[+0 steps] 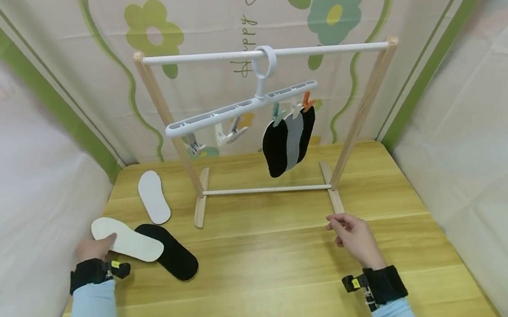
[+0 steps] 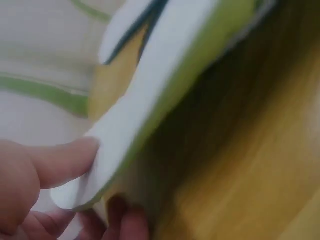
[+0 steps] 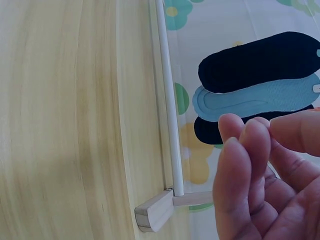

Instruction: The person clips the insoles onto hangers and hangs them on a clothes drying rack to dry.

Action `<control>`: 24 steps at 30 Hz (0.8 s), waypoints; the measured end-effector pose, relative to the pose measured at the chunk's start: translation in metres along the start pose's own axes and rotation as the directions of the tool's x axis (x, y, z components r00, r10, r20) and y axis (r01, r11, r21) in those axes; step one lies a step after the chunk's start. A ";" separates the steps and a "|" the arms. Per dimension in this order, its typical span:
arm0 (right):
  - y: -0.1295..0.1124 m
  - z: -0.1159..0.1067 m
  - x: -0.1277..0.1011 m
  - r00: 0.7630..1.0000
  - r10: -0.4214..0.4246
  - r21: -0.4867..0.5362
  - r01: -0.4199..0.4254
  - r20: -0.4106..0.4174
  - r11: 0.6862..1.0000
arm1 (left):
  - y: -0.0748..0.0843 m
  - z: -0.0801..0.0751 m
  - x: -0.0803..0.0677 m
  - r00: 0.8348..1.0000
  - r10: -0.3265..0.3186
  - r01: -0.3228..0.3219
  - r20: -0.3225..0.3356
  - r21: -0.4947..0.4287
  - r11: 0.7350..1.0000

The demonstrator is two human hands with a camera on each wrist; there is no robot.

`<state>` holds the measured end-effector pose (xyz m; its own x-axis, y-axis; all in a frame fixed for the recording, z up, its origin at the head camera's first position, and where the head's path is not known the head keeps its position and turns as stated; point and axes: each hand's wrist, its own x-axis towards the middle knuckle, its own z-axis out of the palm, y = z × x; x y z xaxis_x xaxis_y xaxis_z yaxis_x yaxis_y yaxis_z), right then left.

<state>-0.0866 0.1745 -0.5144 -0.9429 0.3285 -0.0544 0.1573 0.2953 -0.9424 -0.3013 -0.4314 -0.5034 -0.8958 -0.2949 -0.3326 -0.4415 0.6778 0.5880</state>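
Left hand point(image 1: 93, 247) pinches the cream insole point(image 1: 127, 239) at its heel end, black insole point(image 1: 171, 252) just beyond. Right hand point(image 1: 355, 235) loosely curled, holding nothing, near the rack foot point(image 1: 334, 199).

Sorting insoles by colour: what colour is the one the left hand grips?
White insole, green underneath; clearest in the left wrist view.

Six insoles point(image 1: 127, 239), six clips point(image 1: 306, 101), one hanger point(image 1: 239, 109), one rack point(image 1: 266, 54)
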 end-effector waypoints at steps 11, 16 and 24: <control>-0.005 -0.002 0.000 1.000 -0.009 -0.027 0.009 -0.003 1.000 | 0.030 -0.013 -0.030 0.989 0.137 -0.150 -0.060 -0.334 0.931; -0.007 -0.002 0.000 1.000 -0.020 -0.026 0.020 0.007 0.999 | 0.054 -0.018 -0.051 0.973 0.194 -0.225 -0.125 -0.323 0.919; -0.009 -0.004 -0.001 0.999 -0.041 -0.031 0.041 0.005 0.999 | 0.092 -0.014 -0.084 0.950 0.262 -0.306 -0.167 -0.356 0.883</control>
<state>-0.0865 0.1748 -0.5043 -0.9502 0.3113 -0.0173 0.1271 0.3359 -0.9333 -0.2676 -0.3537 -0.4107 -0.9759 -0.2147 -0.0391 -0.1341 0.4485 0.8837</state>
